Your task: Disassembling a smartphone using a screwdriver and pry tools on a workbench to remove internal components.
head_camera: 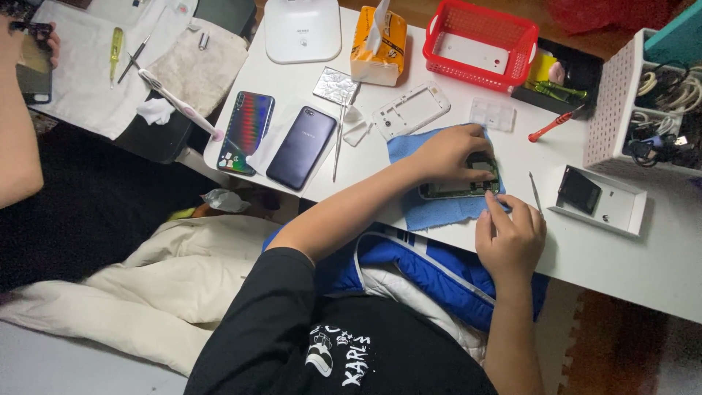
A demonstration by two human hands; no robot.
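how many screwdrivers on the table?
3 visible: yellow-handled screwdriver on the white cloth top left, red-handled screwdriver right of the clear tray, green one by the red basket. More may be hidden.

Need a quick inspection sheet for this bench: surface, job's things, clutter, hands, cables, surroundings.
Surface: white table, crowded.
Job's things: opened phone lying on a blue cloth.
Clutter: red basket, tissue box, two phones, white phone frame, red screwdriver, white box.
Hands: left hand pressing on the opened phone; right hand at its lower edge, fingertips pinched.
Cables: tangle in a white crate.
Surroundings: another person's arm at far left.
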